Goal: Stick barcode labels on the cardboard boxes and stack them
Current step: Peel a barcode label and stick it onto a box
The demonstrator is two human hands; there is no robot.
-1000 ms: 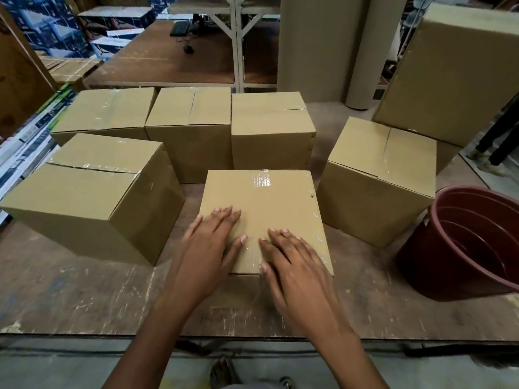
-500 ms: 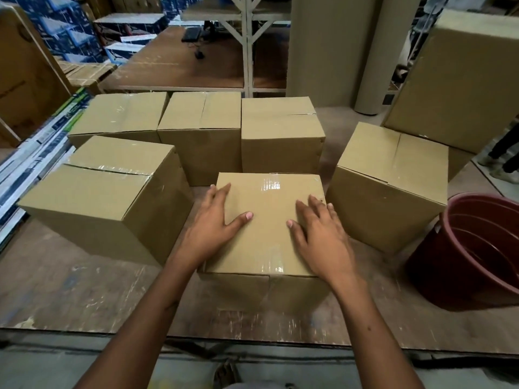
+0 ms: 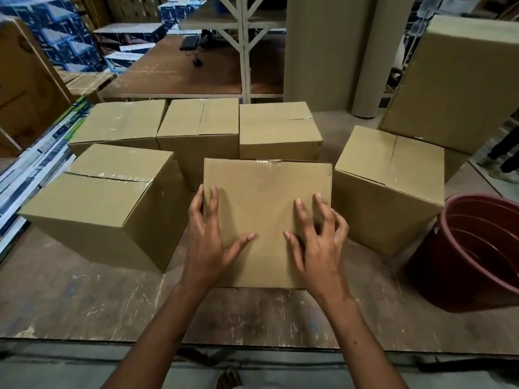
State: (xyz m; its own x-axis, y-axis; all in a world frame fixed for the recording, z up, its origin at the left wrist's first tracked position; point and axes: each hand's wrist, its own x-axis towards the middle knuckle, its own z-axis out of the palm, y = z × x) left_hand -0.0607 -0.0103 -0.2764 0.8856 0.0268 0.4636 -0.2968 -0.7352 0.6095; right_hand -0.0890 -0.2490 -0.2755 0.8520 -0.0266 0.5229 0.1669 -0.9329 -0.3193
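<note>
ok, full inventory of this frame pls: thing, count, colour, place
near box: 1, brown, front middle of the table, under both hands
other boxes: 5, brown, on the table; three in a back row, one at left, one at right
big box: 1, brown, far right, behind the right box
bucket: 1, dark red, right edge of the table
table: 1, worn brown, under it all
cardboard rolls: 2, brown, upright behind the table
blue cartons: a stack, blue and white, far left
left hand: on the near box's left edge
right hand: fingers curled on its top right
</note>
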